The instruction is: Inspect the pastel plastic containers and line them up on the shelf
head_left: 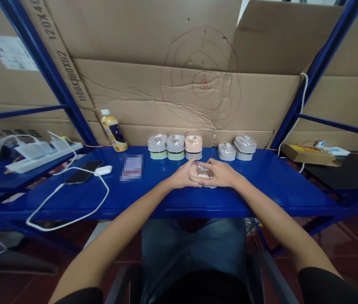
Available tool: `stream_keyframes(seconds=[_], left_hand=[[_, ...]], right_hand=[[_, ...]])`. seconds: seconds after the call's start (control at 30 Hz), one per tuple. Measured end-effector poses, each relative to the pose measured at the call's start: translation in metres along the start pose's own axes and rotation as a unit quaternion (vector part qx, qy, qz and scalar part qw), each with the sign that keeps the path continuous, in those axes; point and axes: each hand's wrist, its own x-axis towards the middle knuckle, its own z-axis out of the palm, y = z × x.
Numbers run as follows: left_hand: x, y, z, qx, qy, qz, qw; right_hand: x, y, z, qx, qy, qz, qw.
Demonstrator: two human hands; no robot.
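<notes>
Open to cross rightward from the right fingers (218, 166) over the surface (280, 179). Passable, too, between the peach box (193, 142) and the low grey box (226, 151), then stopped by cardboard (128, 84). Blocked back left by the bottle (114, 131); cluttered farther left by the phone (79, 177) and a cable (47, 230) looping past the front edge.

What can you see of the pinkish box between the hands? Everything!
The pinkish box has rounded corners and looks like smooth plastic. A pale label and a small light strip show on its shiny top. It is top up, near the front of the blue table. The left hand and right hand clasp its sides, hiding much, so I can't tell if it's shut.
</notes>
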Motion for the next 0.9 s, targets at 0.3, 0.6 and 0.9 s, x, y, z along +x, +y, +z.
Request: stream_keyframes(seconds=[0.3,0.6,0.9], left_hand=[[0.001,-0.002,0.001,-0.023,0.003,0.003,1.000],[0.000,-0.001,0.002,-0.022,0.006,0.003,1.000],[0.002,-0.011,0.001,-0.004,0.026,0.027,0.999]], right_hand=[[0.000,-0.007,-0.003,-0.031,-0.005,-0.001,0.999],[-0.001,0.000,0.002,0.021,-0.019,0.015,0.999],[-0.028,0.016,0.008,0.108,-0.008,-0.049,0.993]])
